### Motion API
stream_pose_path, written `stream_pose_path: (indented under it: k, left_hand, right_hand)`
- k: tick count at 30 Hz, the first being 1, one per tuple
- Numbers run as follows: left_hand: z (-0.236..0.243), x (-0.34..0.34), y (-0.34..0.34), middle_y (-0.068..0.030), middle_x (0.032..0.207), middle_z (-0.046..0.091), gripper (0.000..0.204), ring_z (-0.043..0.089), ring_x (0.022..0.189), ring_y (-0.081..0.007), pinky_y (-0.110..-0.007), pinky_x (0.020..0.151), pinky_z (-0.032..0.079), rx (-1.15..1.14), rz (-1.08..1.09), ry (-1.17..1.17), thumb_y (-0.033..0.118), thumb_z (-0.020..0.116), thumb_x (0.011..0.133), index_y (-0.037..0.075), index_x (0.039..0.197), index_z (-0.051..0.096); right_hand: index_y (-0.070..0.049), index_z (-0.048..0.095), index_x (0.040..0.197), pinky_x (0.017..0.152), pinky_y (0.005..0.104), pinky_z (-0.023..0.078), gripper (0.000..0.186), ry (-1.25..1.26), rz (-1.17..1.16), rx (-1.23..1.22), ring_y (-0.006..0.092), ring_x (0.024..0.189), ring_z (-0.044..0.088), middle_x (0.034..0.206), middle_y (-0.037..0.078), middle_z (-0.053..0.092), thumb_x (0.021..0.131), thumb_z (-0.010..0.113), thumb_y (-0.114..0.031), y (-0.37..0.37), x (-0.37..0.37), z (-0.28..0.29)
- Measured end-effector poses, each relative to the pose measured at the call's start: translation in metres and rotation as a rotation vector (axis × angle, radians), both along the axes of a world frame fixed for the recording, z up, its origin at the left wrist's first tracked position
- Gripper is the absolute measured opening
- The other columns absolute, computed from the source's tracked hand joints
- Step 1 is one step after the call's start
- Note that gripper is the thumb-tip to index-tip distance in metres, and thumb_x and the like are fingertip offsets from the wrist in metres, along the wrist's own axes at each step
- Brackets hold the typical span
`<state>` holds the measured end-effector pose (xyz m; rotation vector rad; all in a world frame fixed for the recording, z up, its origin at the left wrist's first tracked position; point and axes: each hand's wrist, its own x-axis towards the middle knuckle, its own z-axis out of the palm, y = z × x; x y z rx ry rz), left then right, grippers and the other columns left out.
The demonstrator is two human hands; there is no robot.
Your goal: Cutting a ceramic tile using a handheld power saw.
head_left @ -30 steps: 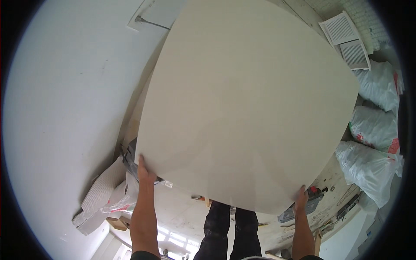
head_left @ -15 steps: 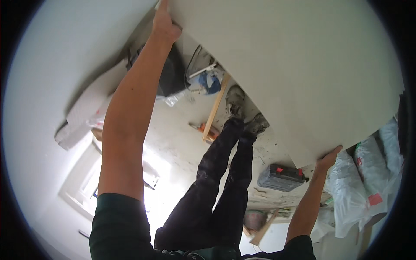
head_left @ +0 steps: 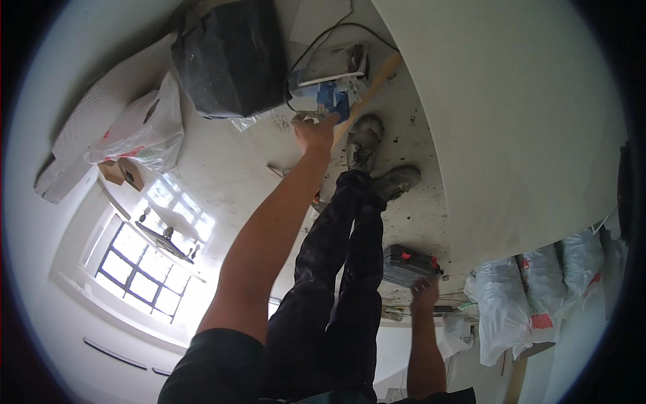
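Note:
A large pale board (head_left: 525, 121) fills the upper right, and neither hand is on it. My left hand (head_left: 313, 135) is raised in front of me, thumb and fingers apart, with nothing visible in it. In the picture it sits just below a blue tool (head_left: 333, 101) that has a grey, box-like part; I cannot tell whether they touch. Lower right, my right hand (head_left: 424, 296) is smeared by motion, so its fingers do not show clearly. It overlaps the lower edge of a grey tool case (head_left: 404, 266) with red latches; contact cannot be made out.
A black bag (head_left: 232, 60) and a white plastic bag (head_left: 158, 128) are at the upper left. A wooden strip (head_left: 370, 91) and a black cable (head_left: 306, 57) lie near my shoes (head_left: 367, 138). Several filled white sacks (head_left: 501, 303) stand below the board. A window (head_left: 141, 273) is at lower left.
Both hands have let go of the board's edges. My left hand has come down toward the middle, my right hand down and left. The board now appears farther right, showing more floor.

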<state>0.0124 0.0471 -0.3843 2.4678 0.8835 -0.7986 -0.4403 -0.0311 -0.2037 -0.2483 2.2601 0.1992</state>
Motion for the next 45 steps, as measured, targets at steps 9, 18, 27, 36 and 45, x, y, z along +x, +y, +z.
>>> stream_pose_path:
  k: [9, 18, 27, 36, 45]
  left_hand:
    - [-0.055, -0.023, 0.009, -0.0139, 0.110, 0.065, 0.058, 0.062, 0.095, -0.0241, -0.039, 0.082, 0.048, -0.441, 0.284, -0.105, 0.021, 0.084, 0.070, -0.003, 0.119, 0.062]
    - [0.080, 0.008, -0.013, -0.0123, 0.091, 0.068, 0.041, 0.064, 0.077, -0.0219, -0.040, 0.063, 0.050, -0.448, 0.431, -0.005, 0.019, 0.078, 0.070, -0.007, 0.098, 0.067]
    - [0.335, -0.035, 0.007, -0.0147, 0.100, 0.066, 0.028, 0.067, 0.090, -0.0260, -0.038, 0.077, 0.058, -0.851, 0.870, 0.087, 0.014, 0.068, 0.087, -0.005, 0.106, 0.061]
    - [0.348, -0.063, 0.118, -0.0183, 0.122, 0.061, 0.060, 0.062, 0.109, -0.0271, -0.038, 0.093, 0.049, -0.627, 0.726, 0.206, 0.046, 0.050, 0.098, -0.006, 0.127, 0.053]
    - [0.253, 0.014, -0.069, -0.0161, 0.107, 0.067, 0.062, 0.067, 0.089, -0.0255, -0.040, 0.076, 0.057, -1.031, 0.777, 1.077, 0.058, 0.049, 0.096, 0.001, 0.119, 0.060]
  right_hand:
    - [-0.006, 0.058, 0.102, 0.070, 0.0361, 0.052, 0.033, -0.651, 0.106, 0.034, 0.0178, 0.075, 0.062, 0.083, 0.005, 0.060, 0.099, 0.055, -0.039, 0.021, 0.168, -0.005]
    - [-0.005, 0.059, 0.105, 0.076, 0.0334, 0.052, 0.034, -0.775, 0.370, 0.029, 0.0197, 0.079, 0.064, 0.087, 0.006, 0.062, 0.097, 0.059, -0.038, 0.010, 0.253, -0.020]
    - [-0.004, 0.056, 0.118, 0.097, 0.0408, 0.049, 0.029, -1.106, -0.643, 0.225, 0.0263, 0.104, 0.062, 0.108, 0.009, 0.064, 0.099, 0.056, -0.027, 0.032, 0.355, 0.104]
    - [-0.004, 0.053, 0.109, 0.096, 0.0459, 0.051, 0.018, -1.052, -0.323, -0.026, 0.0278, 0.102, 0.064, 0.103, 0.012, 0.063, 0.091, 0.051, -0.006, -0.013, 0.342, 0.191]
    - [-0.006, 0.056, 0.109, 0.077, 0.0341, 0.044, 0.030, -1.102, -0.422, -0.009, 0.0139, 0.070, 0.048, 0.075, -0.002, 0.046, 0.084, 0.053, -0.023, -0.065, 0.324, 0.279]
